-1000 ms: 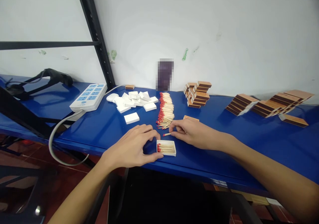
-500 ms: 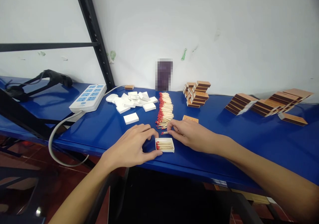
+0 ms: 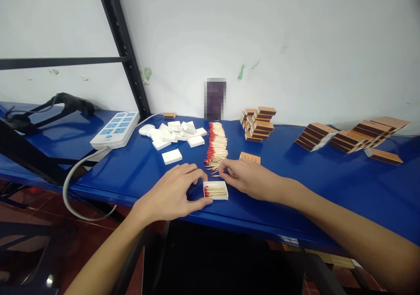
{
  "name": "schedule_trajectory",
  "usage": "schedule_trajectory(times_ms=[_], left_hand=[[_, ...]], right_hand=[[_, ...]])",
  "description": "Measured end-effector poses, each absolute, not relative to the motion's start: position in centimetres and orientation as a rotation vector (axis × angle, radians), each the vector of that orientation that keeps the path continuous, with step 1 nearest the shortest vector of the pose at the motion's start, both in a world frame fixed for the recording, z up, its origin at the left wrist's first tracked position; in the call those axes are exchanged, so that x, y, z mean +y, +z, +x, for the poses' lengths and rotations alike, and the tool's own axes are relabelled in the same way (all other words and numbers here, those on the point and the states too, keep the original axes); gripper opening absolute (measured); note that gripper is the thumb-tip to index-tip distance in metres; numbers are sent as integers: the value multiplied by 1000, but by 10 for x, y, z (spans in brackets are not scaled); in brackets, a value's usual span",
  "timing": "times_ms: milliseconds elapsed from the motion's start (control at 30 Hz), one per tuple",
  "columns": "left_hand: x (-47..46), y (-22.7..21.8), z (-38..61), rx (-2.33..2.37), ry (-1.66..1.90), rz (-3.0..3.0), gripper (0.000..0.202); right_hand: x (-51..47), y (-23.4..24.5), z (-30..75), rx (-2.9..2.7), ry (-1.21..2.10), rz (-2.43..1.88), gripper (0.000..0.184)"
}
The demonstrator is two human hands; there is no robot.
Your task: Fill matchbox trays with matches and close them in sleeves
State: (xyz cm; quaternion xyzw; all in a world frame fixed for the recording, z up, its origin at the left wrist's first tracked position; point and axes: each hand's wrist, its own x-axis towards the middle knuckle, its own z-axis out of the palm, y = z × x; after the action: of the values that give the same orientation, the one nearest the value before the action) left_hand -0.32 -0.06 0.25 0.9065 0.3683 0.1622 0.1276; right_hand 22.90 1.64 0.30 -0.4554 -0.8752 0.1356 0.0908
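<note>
A small white matchbox tray (image 3: 226,194) lies near the table's front edge, with several red-tipped matches in it. My left hand (image 3: 179,190) grips the tray's left end, index finger at the far side and thumb at the near side. Just beyond the tray, my right hand (image 3: 241,174) pinches a match (image 3: 215,175) whose red head points left. Behind my fingers, a long heap of matches (image 3: 218,142) runs back toward the wall, heads to the left. An orange matchbox cover (image 3: 250,157) lies flat behind my right hand, partly hidden by it.
White trays (image 3: 177,133) are piled left of the matches, with a single one (image 3: 172,156) nearer me. Brown matchboxes stand stacked (image 3: 259,124) behind and lean in rows (image 3: 354,137) at right. A power strip (image 3: 114,131) sits by the black rack post (image 3: 126,46).
My right hand keeps its pinch on the match beside the heap, with only a slight shift. The left hand stays at the tray. The whole view has moved very slightly.
</note>
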Motion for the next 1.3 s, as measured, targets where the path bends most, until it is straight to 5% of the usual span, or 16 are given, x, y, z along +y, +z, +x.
schedule_trajectory(times_ms=[1300], left_hand=[[0, 3, -3, 1077, 455, 2615, 28]], right_hand=[[7, 20, 231, -2638, 403, -1381, 22]])
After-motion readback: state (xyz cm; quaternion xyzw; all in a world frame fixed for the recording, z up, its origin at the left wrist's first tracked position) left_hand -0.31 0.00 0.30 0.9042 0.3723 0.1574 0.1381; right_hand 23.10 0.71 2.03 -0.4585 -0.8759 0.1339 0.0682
